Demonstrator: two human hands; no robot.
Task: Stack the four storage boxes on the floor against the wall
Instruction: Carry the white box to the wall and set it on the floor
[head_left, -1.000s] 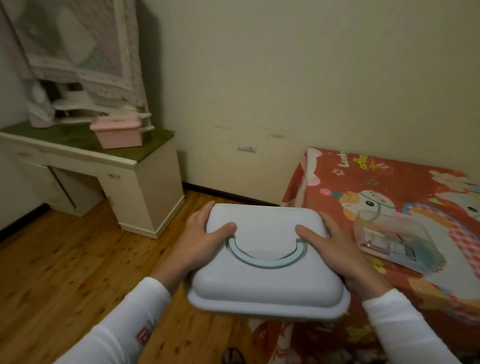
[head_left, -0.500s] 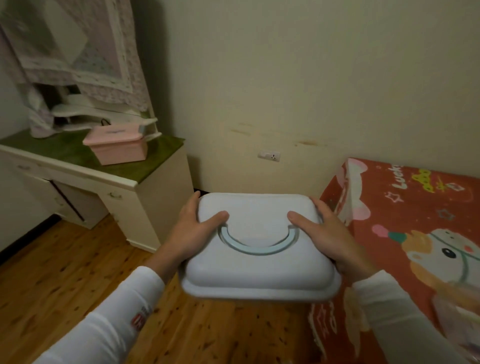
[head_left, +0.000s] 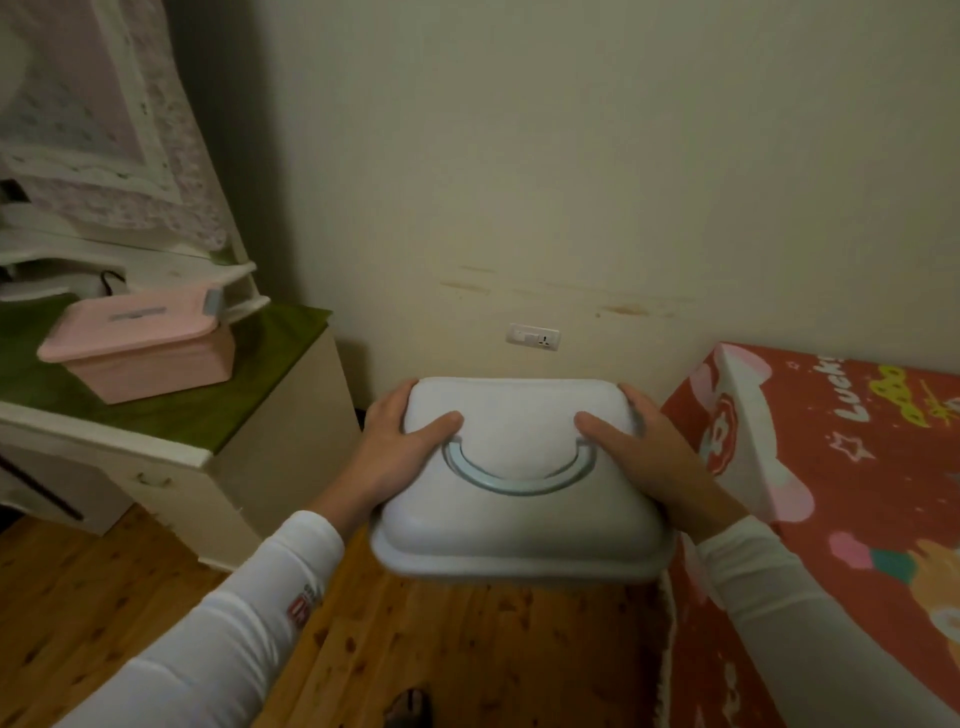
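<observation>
I hold a pale blue storage box (head_left: 519, 525) with a flat curved handle on its lid, in the air above the wooden floor (head_left: 457, 654), close to the cream wall (head_left: 519, 182). My left hand (head_left: 400, 457) grips its left side with the thumb on the lid. My right hand (head_left: 644, 457) grips the right side the same way. A pink storage box (head_left: 140, 348) with its lid on stands on the green-topped cabinet (head_left: 218, 410) at the left.
A bed with a red cartoon cover (head_left: 841, 493) stands at the right, against the wall. A wall socket (head_left: 534, 336) sits just above the box. The cabinet's side and the bed leave a narrow strip of floor. My foot (head_left: 410, 706) shows at the bottom.
The view has swung left and closer to the wall. The blue box, held in both hands, has moved off the bed's edge toward the gap between cabinet and bed. The clear box has left view.
</observation>
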